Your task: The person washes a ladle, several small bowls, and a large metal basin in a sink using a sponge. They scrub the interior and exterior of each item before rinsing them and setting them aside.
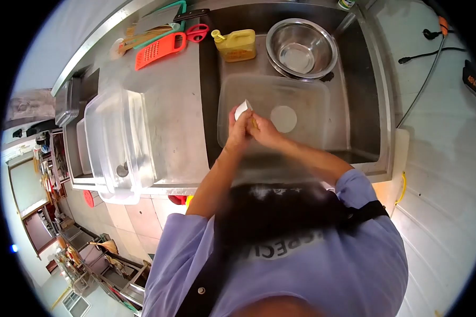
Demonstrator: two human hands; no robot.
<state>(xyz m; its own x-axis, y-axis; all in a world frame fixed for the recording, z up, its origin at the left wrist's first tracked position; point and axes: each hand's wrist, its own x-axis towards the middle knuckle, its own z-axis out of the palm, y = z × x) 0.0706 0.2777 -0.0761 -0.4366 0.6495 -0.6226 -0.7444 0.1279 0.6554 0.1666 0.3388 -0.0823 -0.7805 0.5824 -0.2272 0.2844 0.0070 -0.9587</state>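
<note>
My left hand (239,128) is closed around a white piece (242,109) with a pointed top end, over the sink. Right against it, my right hand (265,132) is closed too, with a bit of a yellowish thing (255,122) showing between its fingers; I cannot tell what that is. Below both hands lies a large translucent plastic tub (314,87) in the sink. A pale round patch (284,119) shows at its bottom, right of my hands.
Stacked steel bowls (301,50) and a yellow jug (238,45) stand at the sink's back. On the left counter (177,111) are an orange grater (160,50), red-handled scissors (197,33), a dark-handled knife (191,15), wooden sticks (140,38) and a clear plastic bin (122,142).
</note>
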